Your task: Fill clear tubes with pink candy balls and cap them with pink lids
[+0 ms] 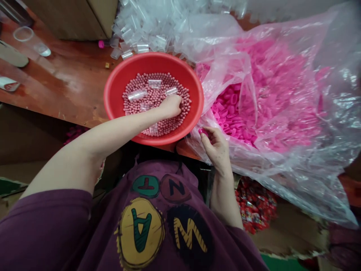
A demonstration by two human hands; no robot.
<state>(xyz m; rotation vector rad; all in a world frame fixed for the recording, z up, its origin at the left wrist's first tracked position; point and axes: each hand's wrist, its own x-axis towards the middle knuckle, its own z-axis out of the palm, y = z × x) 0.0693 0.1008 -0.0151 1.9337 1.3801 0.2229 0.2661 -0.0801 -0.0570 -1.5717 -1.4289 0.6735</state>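
Landmark: red basin [113, 94], sitting at the near edge of the wooden surface [70, 82]

Red basin holds a layer of small pink beads [158, 98] with several short clear tubes [137, 94] lying on top of them.

Left hand [170, 106]: inside the basin, over its right half, palm down on the beads. Fingers curled and dug into the beads; cannot tell what, if anything, they have hold of.

Right hand [216, 145]: just outside the basin's right rim, at the near edge of the surface. Thumb and forefinger pinched closed on a small pink cap [202, 131]; other fingers loosely curled.

Right of the basin: large clear plastic bag [296, 158], mouth open toward the basin, full of pink caps [234, 113] of the same colour as the one held.

Behind the basin: heap of clear tubes [158, 22], a few spilled singly near the far rim.

Far left of the basin: a clear cup [31, 39] lying on its side on the surface.

Writing: person's purple shirt [175, 233] carries round patches with letters, seen upside down from the head view: T, N, A, W. No other legible labels
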